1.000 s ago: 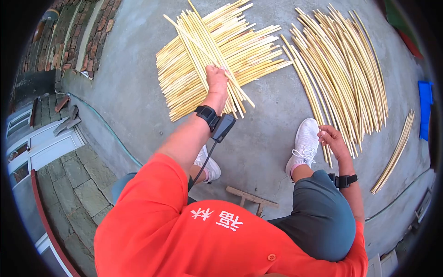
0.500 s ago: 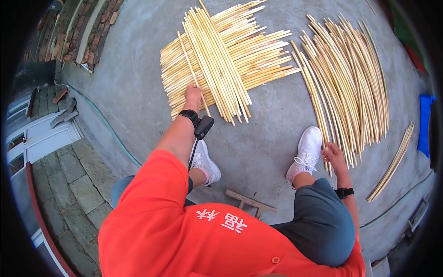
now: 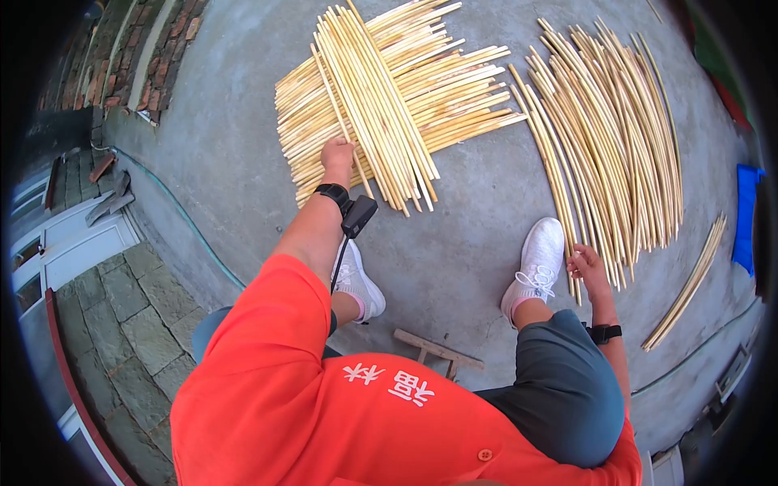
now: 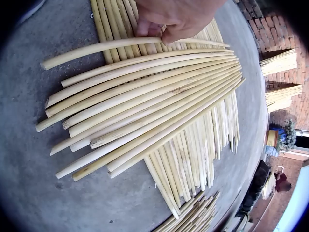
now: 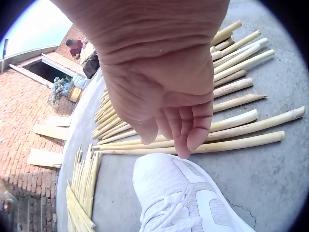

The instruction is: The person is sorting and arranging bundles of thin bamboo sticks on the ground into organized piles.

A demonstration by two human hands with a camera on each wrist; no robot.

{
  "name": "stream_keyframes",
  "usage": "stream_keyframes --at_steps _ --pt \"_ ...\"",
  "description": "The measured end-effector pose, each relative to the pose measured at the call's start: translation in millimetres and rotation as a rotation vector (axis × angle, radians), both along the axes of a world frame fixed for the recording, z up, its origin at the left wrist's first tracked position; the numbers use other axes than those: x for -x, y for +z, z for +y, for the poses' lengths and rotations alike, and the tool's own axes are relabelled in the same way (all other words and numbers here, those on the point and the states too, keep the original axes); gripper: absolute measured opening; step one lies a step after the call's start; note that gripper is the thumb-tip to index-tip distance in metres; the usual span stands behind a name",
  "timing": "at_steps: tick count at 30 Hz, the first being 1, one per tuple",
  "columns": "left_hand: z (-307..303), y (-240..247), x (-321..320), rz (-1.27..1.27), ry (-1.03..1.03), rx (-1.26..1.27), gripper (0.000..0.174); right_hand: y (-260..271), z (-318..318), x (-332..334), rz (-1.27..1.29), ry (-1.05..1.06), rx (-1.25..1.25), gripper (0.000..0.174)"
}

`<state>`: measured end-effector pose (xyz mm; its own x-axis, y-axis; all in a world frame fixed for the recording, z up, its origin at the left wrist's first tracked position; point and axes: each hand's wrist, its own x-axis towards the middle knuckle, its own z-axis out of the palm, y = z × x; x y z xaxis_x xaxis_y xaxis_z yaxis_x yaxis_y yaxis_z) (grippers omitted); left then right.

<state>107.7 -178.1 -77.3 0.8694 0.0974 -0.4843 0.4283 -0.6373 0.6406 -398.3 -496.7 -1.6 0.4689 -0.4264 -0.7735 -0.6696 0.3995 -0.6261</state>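
Observation:
Pinched between the left hand's (image 3: 338, 155) (image 4: 176, 18) thumb and fingers is a single pale stick (image 3: 330, 91) (image 4: 99, 48). It lies along the left side of a row of similar sticks (image 3: 381, 105) (image 4: 140, 92), which rests crosswise over a wider layer of sticks (image 3: 304, 134) (image 4: 181, 162). The right hand (image 3: 589, 269) (image 5: 164, 92) hangs beside the right shoe (image 3: 540, 253) (image 5: 169, 193), fingers loosely curled and holding nothing, over the near ends of the curved sticks (image 3: 624, 146) (image 5: 236, 130) on the right.
Grey concrete ground (image 3: 478, 202) lies under everything. A small wooden stool (image 3: 438, 348) is between the feet, and a thin bundle of sticks (image 3: 689, 283) lies at the far right near a blue object (image 3: 746, 219). A hose (image 3: 182, 212) runs along the left. Brick walls stand beyond.
The left hand has moved left and slightly down from over the crosswise row, and one stick now lies apart in its grip. The right hand has barely moved.

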Motion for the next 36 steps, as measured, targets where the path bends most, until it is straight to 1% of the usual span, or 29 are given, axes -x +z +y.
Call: stream_keyframes --at_steps 1,4,7,10,11,12,13,17,19,23,26,29,32,35,36 --pt "-0.5 0.0 0.5 -0.035 -0.001 -0.045 0.019 0.2 -0.5 0.6 0.008 0.003 0.001 0.028" --pt "-3.8 5.3 2.5 -0.049 -0.048 -0.098 0.016 -2.4 -2.4 5.5 0.022 0.007 0.008 0.028" --pt "-6.9 9.9 4.4 -0.07 -0.08 -0.133 0.017 -4.0 -2.7 9.9 0.035 0.007 0.017 0.028" --pt "-9.2 12.7 4.6 -0.025 -0.105 -0.14 0.019 -3.9 -2.0 13.5 0.059 0.001 0.018 0.028" --pt "-7.7 8.0 3.9 -0.026 -0.106 -0.139 0.019 -3.9 -2.1 13.8 0.074 -0.001 0.015 0.028" --pt "-1.8 -6.9 1.0 -0.046 -0.046 -0.058 0.02 -4.1 -2.2 14.1 0.07 -0.003 0.017 0.028" --pt "-0.8 -11.1 -0.2 -0.065 0.014 0.022 0.021 -3.8 -1.7 15.1 0.079 -0.001 0.023 0.028" --pt "0.8 -16.0 -3.5 -0.074 -0.006 -0.051 0.021 -6.6 -1.7 18.1 0.091 -0.003 0.033 0.029" --pt "0.9 -17.2 -4.9 -0.109 -0.059 -0.119 0.02 -6.5 -2.0 17.8 0.09 -0.004 0.031 0.029" --pt "2.3 -20.8 -5.8 -0.088 -0.035 -0.111 0.02 -4.5 -2.8 15.6 0.095 -0.003 0.035 0.03" --pt "6.0 -27.5 -6.3 -0.141 -0.056 -0.104 0.02 -7.3 -3.4 17.7 0.095 -0.011 0.027 0.03" --pt "-0.3 -15.3 1.1 -0.102 -0.033 -0.079 0.02 -8.6 -3.2 19.6 0.103 -0.02 0.024 0.03" --pt "4.7 -28.4 -4.1 -0.165 -0.067 -0.069 0.017 -10.7 -3.6 22.8 0.098 -0.013 0.023 0.03" --pt "3.7 -27.9 -3.2 -0.169 -0.046 -0.061 0.015 -12.6 -3.5 26.4 0.093 -0.006 0.032 0.03" --pt "-0.3 -20.5 -2.6 -0.14 -0.019 -0.052 0.014 -12.8 -4.1 26.5 0.105 -0.003 0.025 0.03"
